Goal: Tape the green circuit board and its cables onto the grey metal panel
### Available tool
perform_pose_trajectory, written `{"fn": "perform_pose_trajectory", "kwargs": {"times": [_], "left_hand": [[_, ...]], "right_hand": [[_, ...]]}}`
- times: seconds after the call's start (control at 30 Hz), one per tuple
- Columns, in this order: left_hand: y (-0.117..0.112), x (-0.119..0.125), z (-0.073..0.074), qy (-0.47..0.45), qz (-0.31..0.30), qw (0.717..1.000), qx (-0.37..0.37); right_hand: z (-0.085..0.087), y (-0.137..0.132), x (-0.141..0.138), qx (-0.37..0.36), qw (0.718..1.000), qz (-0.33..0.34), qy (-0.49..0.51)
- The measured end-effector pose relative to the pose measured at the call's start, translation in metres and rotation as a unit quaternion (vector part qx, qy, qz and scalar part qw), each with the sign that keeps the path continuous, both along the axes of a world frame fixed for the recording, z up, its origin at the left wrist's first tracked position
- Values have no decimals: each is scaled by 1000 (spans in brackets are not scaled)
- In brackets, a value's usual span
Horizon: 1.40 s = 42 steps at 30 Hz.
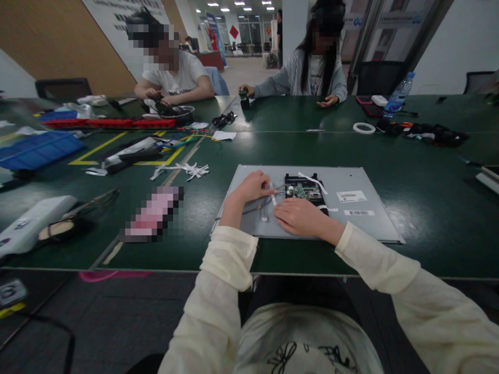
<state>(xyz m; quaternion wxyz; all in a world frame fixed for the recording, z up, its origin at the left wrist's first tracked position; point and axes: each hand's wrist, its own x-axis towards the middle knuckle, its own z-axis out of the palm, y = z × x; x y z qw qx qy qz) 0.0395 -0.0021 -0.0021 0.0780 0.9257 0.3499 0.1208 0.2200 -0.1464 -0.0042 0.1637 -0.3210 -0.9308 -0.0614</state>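
Note:
A flat grey metal panel [374,200], like the back of a screen, lies on the table before me. A green circuit board [306,192] sits in a black frame [323,181] on it, with white tape strips [313,180] across the frame. Grey cables [253,209] run from the board to the left. My left hand [253,187] has its fingers curled at the upper end of another white tape strip [273,197] that crosses the cables. My right hand [298,217] lies flat on the panel, fingertips by that strip's lower end. A small white connector [264,218] lies between the hands.
Loose white tape strips [193,170] and a blurred pink object [154,214] lie to the left. Farther left are a white device [37,221] and a blue basket [42,149]. A tape roll [364,128] and bottle [399,95] stand back right. Two people sit opposite.

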Motion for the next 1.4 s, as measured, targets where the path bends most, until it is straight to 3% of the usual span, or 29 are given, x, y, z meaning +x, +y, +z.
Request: {"fn": "perform_pose_trajectory", "kwargs": {"times": [0.37, 0.67, 0.97, 1.17, 1.4], "left_hand": [[5, 8, -12, -5, 65, 997, 42], [4, 16, -13, -5, 126, 990, 56], [-2, 22, -15, -1, 169, 982, 83], [1, 24, -17, 0, 194, 977, 86], [3, 23, -15, 1, 199, 977, 75]], "right_hand": [[-1, -2, -1, 2, 1000, -10, -2], [0, -3, 0, 5, 1000, -17, -5], [-5, -8, 2, 44, 999, -2, 5], [-5, -10, 1, 100, 994, 43, 31], [-4, -7, 3, 90, 993, 56, 56]]}}
